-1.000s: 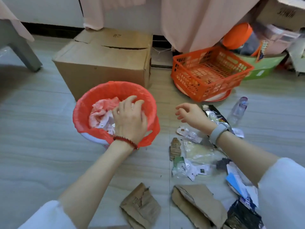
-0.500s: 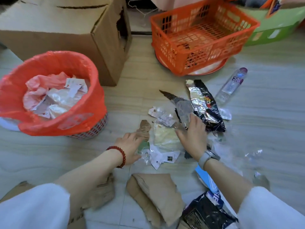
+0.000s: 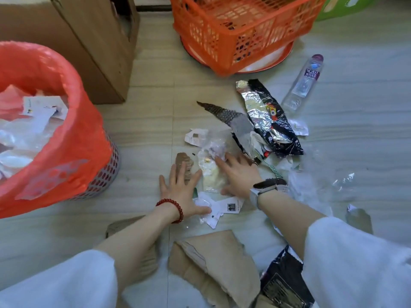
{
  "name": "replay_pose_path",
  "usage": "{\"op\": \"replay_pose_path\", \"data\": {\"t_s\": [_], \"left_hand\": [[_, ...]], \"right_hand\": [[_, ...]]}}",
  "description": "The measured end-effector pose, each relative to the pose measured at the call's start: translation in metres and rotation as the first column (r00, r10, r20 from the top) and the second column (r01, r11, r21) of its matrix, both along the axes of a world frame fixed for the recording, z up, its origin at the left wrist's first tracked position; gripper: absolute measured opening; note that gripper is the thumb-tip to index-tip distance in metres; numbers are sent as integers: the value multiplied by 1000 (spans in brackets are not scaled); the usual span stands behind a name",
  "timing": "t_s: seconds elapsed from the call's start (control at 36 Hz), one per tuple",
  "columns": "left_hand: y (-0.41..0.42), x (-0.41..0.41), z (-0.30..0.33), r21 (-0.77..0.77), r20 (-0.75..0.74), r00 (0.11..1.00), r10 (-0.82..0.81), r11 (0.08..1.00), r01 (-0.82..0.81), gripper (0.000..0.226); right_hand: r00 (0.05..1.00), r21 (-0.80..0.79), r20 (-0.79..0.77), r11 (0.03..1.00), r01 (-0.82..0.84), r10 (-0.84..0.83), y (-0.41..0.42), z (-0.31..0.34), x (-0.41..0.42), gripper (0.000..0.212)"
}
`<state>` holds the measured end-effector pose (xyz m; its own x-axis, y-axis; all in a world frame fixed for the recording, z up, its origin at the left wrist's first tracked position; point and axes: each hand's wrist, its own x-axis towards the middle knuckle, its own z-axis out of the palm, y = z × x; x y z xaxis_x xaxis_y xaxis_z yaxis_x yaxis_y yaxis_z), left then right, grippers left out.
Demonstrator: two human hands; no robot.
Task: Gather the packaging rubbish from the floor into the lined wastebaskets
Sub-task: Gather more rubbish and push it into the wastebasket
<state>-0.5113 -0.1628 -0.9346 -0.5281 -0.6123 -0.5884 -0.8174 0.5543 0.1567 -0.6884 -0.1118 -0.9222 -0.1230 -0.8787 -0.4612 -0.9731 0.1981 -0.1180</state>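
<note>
Both hands down on the scraps now, off the basket and onto the next load.

The red-lined wastebasket (image 3: 51, 134) sits part full at my left, my left hand (image 3: 181, 192) gone from it and now flat, fingers spread, beside the cardboard scrap (image 3: 184, 162); my right hand (image 3: 239, 175) presses open on the clear wrapper (image 3: 211, 172). Nothing held yet, so I'd say I'm raking this heap together; foil bag (image 3: 266, 116) and bottle (image 3: 304, 83) wait beyond.
</note>
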Motion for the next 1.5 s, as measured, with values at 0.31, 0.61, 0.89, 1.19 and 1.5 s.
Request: {"op": "replay_pose_path", "data": {"t_s": [0.31,0.61,0.89,1.19,1.5], "left_hand": [[10,27,-12,-111,-426,901,-85,993,41,28],[7,54,12,31,-557,823,112,993,-115,45],[-2,72,31,-225,-633,771,-66,969,-101,21],[4,73,37,-64,-358,902,-241,970,234,79],[-6,101,15,23,74,892,-445,895,445,114]], "right_hand": [[981,-219,-194,976,-21,-22,27,2,34,41],[992,-452,-92,891,39,-90,54,31,40,31],[989,-255,70,956,146,-133,77,49,33,56],[989,65,-75,990,-123,128,99,41,34,50],[933,-95,-274,958,-269,235,76,34,30,119]]}}
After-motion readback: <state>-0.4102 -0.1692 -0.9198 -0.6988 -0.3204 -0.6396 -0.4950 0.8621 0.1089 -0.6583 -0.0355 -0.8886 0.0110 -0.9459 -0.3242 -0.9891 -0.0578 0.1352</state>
